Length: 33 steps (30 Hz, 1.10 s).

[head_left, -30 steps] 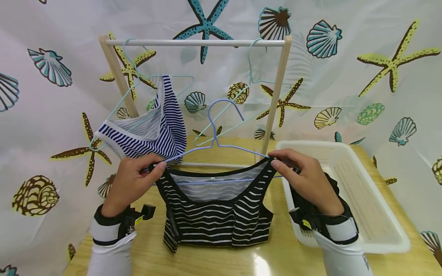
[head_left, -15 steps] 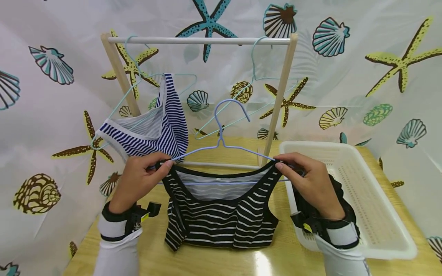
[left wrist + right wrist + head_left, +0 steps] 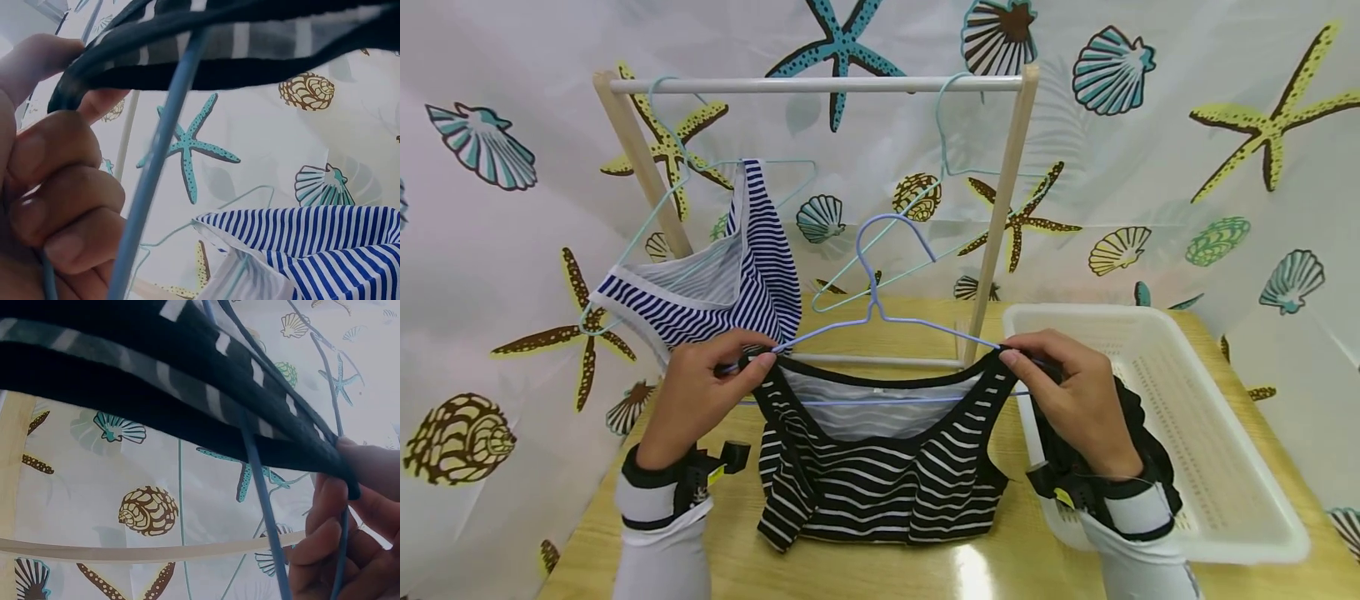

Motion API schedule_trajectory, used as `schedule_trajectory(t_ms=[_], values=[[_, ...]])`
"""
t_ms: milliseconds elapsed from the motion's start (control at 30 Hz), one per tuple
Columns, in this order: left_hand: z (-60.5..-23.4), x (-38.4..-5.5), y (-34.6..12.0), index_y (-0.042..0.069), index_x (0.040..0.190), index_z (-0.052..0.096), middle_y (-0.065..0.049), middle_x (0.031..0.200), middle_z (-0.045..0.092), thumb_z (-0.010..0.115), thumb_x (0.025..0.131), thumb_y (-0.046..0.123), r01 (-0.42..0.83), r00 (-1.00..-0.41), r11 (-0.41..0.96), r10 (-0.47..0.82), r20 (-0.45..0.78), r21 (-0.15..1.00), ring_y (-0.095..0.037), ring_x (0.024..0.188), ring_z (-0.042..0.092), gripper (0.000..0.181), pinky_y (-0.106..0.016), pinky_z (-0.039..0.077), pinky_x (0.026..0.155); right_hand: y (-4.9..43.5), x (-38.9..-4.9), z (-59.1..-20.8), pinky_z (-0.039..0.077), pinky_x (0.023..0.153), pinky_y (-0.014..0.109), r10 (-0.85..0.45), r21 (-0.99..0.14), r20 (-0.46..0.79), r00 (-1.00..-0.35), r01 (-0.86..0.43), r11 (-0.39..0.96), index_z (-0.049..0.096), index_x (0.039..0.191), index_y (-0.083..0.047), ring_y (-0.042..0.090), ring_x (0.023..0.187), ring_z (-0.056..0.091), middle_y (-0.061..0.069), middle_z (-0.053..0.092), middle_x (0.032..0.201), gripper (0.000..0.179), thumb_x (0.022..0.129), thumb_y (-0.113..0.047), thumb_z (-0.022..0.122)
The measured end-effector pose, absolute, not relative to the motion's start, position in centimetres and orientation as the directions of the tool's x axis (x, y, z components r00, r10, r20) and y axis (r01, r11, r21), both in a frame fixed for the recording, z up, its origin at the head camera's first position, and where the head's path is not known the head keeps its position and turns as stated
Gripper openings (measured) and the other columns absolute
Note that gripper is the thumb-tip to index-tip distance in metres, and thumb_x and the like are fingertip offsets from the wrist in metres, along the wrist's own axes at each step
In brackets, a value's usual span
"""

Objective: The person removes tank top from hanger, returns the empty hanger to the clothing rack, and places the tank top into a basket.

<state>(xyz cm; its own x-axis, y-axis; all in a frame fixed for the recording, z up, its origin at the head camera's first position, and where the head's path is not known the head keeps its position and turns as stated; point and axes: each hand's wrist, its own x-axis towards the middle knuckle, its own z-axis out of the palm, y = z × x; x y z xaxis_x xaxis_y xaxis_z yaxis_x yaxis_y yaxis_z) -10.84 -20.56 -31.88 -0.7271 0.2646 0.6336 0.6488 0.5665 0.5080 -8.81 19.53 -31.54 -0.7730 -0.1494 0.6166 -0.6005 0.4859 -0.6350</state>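
Observation:
A black-and-white striped crop top [image 3: 880, 483] hangs by its straps on a periwinkle hanger [image 3: 874, 310], held above the table. My left hand [image 3: 703, 396] pinches the left strap at the hanger's shoulder; in the left wrist view the strap [image 3: 156, 53] lies between thumb and forefinger, the other fingers curled near the hanger wire [image 3: 156, 150]. The right strap is pinched likewise by my right hand [image 3: 1071, 396], and in the right wrist view the hanger wire [image 3: 342, 550] runs through those fingers. The hanger's hook stands upright between both hands.
Behind is a wooden rack [image 3: 1011, 183] with a white rail [image 3: 820, 85]. A blue-striped garment [image 3: 722, 287] hangs there on a mint hanger [image 3: 658, 208]; a bare mint hanger [image 3: 942, 142] hangs at right. A white basket [image 3: 1232, 467] with black cloth [image 3: 1138, 425] stands right on the wooden table [image 3: 842, 575].
Both hands, with the top and hanger, have shifted slightly right in the head view, keeping their pinch on the straps. The top's lower left side has folded inward a little.

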Motion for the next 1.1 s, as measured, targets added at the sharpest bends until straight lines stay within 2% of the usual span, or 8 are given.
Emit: schedule_trajectory(t_ms=[267,467,667,800,1100], values=[[-33.0,-11.4,-20.2,0.015,0.091,0.072,0.007,0.054,0.033,0.077,0.081,0.012,0.589,-0.754,0.586,0.150,0.640,0.556,-0.006,0.045,0.033,0.012,-0.023,0.028,0.047,19.9,-8.7,-31.9,0.045,0.069,0.014,-0.131,-0.605,0.664,-0.736,-0.631,0.486,0.073,0.099,-0.009,0.006,0.076,0.059,0.001,0.068,0.091,0.025,0.081,0.008,0.071],[-33.4,-11.9,-19.7,0.009,0.080,0.069,0.003,0.051,0.029,0.078,0.079,0.004,0.556,-0.764,0.545,0.038,0.644,0.628,-0.003,0.045,0.030,0.010,-0.023,0.026,0.044,20.3,-8.8,-31.7,0.046,0.070,0.015,-0.133,-0.599,0.678,-0.723,-0.648,0.471,0.073,0.098,-0.009,0.008,0.077,0.059,0.001,0.068,0.090,0.026,0.081,0.010,0.071],[-31.9,-10.9,-18.2,0.005,0.064,0.057,0.001,0.051,0.033,0.074,0.079,-0.002,0.579,-0.758,0.468,0.006,0.653,0.668,-0.002,0.046,0.030,0.024,-0.022,0.025,0.043,19.6,-8.0,-30.2,0.045,0.070,0.014,-0.136,-0.596,0.685,-0.716,-0.658,0.460,0.071,0.096,0.000,0.007,0.076,0.058,0.008,0.067,0.088,0.024,0.078,0.017,0.068],[-31.8,-10.6,-17.9,0.006,0.060,0.050,0.001,0.051,0.032,0.074,0.078,-0.006,0.593,-0.753,0.418,-0.015,0.658,0.688,-0.003,0.046,0.030,0.032,-0.022,0.024,0.043,19.3,-7.6,-29.5,0.046,0.068,0.015,-0.147,-0.604,0.676,-0.722,-0.657,0.451,0.069,0.094,0.005,0.007,0.073,0.057,0.012,0.066,0.086,0.021,0.078,0.019,0.066],[-32.6,-10.6,-17.7,0.006,0.059,0.049,0.005,0.052,0.032,0.074,0.076,-0.008,0.600,-0.739,0.424,-0.031,0.673,0.678,-0.001,0.047,0.030,0.033,-0.021,0.024,0.044,21.1,-8.7,-32.2,0.048,0.068,0.017,-0.132,-0.654,0.621,-0.773,-0.604,0.456,0.073,0.100,-0.007,0.008,0.078,0.061,0.002,0.068,0.091,0.024,0.081,0.009,0.071]])
